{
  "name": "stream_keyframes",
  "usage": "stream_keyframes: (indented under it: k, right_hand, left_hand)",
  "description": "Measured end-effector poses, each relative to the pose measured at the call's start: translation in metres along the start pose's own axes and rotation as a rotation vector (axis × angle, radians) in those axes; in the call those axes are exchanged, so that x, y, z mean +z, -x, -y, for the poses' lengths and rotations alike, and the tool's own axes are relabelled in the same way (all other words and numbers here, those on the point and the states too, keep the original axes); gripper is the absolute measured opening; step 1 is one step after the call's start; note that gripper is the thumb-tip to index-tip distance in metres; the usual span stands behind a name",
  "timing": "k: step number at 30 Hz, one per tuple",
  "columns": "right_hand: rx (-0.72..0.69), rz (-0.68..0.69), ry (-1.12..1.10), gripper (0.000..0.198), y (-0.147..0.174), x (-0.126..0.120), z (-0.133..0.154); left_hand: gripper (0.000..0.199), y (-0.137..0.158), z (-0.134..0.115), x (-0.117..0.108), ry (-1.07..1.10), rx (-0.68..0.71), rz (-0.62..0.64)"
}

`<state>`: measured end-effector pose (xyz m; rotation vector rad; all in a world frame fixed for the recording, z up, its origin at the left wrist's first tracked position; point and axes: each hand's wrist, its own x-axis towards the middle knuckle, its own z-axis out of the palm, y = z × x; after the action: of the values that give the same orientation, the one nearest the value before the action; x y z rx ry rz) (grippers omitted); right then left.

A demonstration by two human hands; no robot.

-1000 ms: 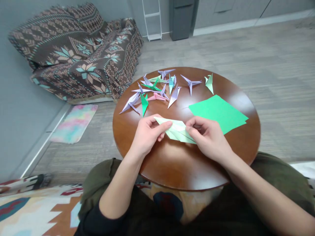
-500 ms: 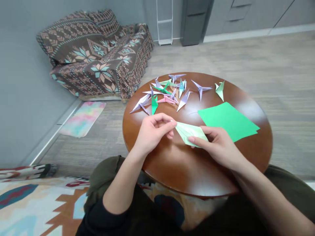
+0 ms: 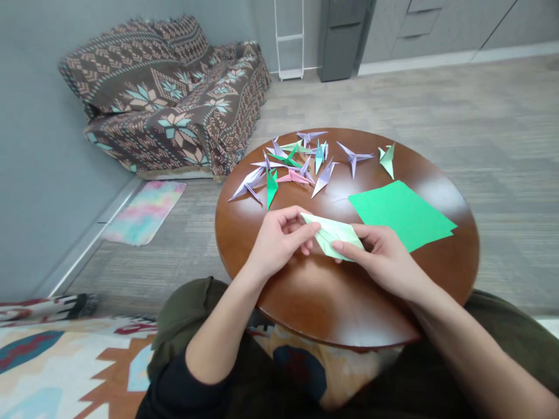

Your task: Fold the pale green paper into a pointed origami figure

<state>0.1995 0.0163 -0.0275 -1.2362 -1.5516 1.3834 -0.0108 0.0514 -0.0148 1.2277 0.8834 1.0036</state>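
Note:
A pale green piece of folded paper (image 3: 338, 234) is held between both hands over the near part of the round table. My left hand (image 3: 283, 237) pinches its left part, thumb on top, with the narrow tip sticking out past the thumb. At the wider right end, my right hand (image 3: 381, 251) grips it with the thumb on the upper face and the fingers beneath. Just beyond my left hand stands a dark green paper crane (image 3: 271, 187). Bright green paper sheets (image 3: 399, 212) lie flat beyond my right hand.
Several folded paper cranes, among them a pink one (image 3: 293, 176) and a purple one (image 3: 353, 157), cluster on the far side of the brown table (image 3: 332, 314). A light green crane (image 3: 387, 160) stands apart at right. A patterned sofa (image 3: 174, 110) is at far left.
My left thumb has moved right along the folded paper, so its pointed left tip now shows beyond the thumb. My right hand keeps its hold. The whole view has shifted slightly.

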Motion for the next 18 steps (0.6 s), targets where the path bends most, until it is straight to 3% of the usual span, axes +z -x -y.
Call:
stream_keyframes:
  k: [7,12,18]
  right_hand:
    - [-0.110,-0.219,-0.006,0.028,-0.003,0.001,-0.001]
    - [-0.151,-0.205,0.014,0.025,-0.002,0.004,0.002]
    - [-0.203,-0.254,0.086,0.015,0.000,0.009,0.000]
  left_hand:
    - [0.019,-0.003,0.004,-0.004,0.009,0.029,-0.090]
    - [0.027,-0.001,0.009,0.004,0.043,-0.036,-0.031]
    - [0.029,0.003,0.011,0.009,-0.103,-0.046,-0.016]
